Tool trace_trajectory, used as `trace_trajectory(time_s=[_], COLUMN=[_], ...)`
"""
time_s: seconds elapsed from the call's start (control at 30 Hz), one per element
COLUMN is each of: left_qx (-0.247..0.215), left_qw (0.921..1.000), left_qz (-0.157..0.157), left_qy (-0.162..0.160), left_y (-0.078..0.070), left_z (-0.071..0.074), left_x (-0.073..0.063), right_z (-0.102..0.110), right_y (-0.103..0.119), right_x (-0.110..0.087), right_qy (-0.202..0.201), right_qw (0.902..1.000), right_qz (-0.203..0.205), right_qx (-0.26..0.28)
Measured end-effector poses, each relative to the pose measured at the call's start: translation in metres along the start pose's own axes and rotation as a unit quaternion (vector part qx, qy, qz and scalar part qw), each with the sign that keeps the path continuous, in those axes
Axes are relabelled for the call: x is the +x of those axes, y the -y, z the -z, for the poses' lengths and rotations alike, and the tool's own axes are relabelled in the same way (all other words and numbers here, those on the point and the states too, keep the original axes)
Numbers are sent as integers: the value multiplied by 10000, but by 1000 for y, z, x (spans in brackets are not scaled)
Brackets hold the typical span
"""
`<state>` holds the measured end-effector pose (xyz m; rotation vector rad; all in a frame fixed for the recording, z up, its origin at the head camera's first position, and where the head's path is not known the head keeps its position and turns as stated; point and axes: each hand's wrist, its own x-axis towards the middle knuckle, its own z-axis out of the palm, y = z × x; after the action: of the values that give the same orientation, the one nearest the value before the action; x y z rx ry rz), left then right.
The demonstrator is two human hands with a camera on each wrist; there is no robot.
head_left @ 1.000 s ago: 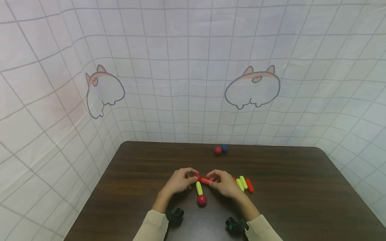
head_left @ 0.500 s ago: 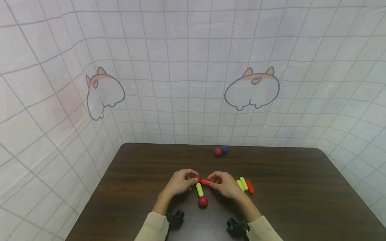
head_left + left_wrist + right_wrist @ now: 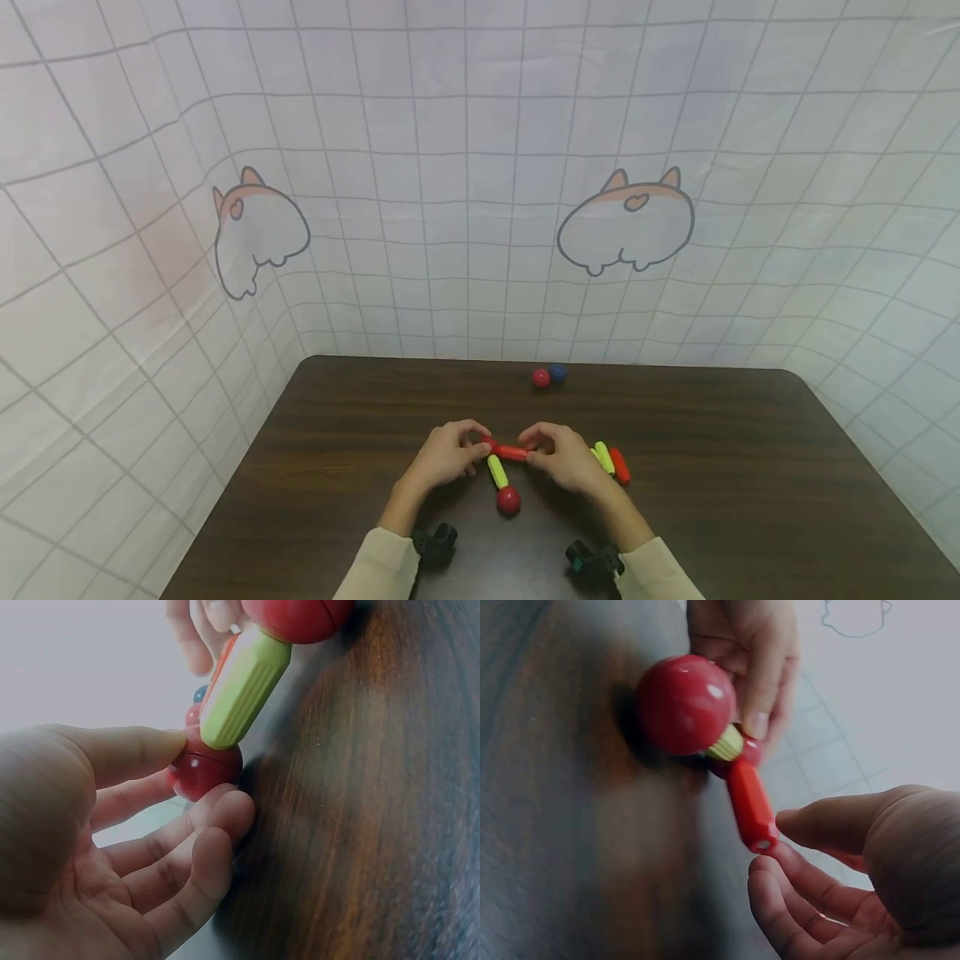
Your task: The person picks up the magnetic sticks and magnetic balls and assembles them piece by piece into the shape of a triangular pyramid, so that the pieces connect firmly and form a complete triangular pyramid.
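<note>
My left hand [image 3: 447, 452] pinches a red ball [image 3: 204, 771] between thumb and fingers, low over the dark table. A yellow-green ribbed rod [image 3: 247, 690] joins this ball to a second red ball [image 3: 686, 705] on the side nearer me. From the held ball a red rod [image 3: 750, 806] points to the right. My right hand [image 3: 564, 458] holds that rod near its free end, thumb on one side and fingers on the other. A small pale spot shows in the rod's end face. The left fingers partly cover the held ball in the head view.
Beyond the right hand lie loose rods, a yellow-green one [image 3: 604, 457] and a red one [image 3: 619, 466], partly hidden by that hand. At the table's [image 3: 360, 400] back edge sit a loose red ball [image 3: 541, 378] and a blue ball [image 3: 557, 373]. A white gridded cloth [image 3: 450, 250] hangs behind.
The nearer red ball and its yellow-green rod have swung slightly to the right. My right hand has shifted a little rightward, covering more of the loose rods. Both grips stay the same.
</note>
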<state>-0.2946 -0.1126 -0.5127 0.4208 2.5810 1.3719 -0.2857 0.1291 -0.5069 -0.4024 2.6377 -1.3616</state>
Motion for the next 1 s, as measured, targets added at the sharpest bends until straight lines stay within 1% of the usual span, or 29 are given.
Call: trace_trajectory(time_s=[0.27,0.5,0.6,0.77,0.87,1.0], left_qx=[56,98,81,75,25,-35], left_qw=[9999,9997,9995,9992,9994,9998], left_qz=[77,139,188,240,246,131], left_qy=[-113,-191,-230,-299,-255,-160], left_y=[0,0,-1,0,2,4], left_z=[1,4,6,7,7,7], left_x=[-1,-2,-5,-5,-3,-2], right_z=[34,65,74,86,92,97], right_y=[1,-8,-13,-20,-26,-32], right_x=[-7,-14,-14,-15,-14,-11], right_qy=[-398,-678,-790,-982,-1079,-1102], right_qw=[9991,9964,9949,9927,9909,9894], right_qz=[39,13,-96,-104,-102,-172], right_qx=[113,512,628,695,801,930])
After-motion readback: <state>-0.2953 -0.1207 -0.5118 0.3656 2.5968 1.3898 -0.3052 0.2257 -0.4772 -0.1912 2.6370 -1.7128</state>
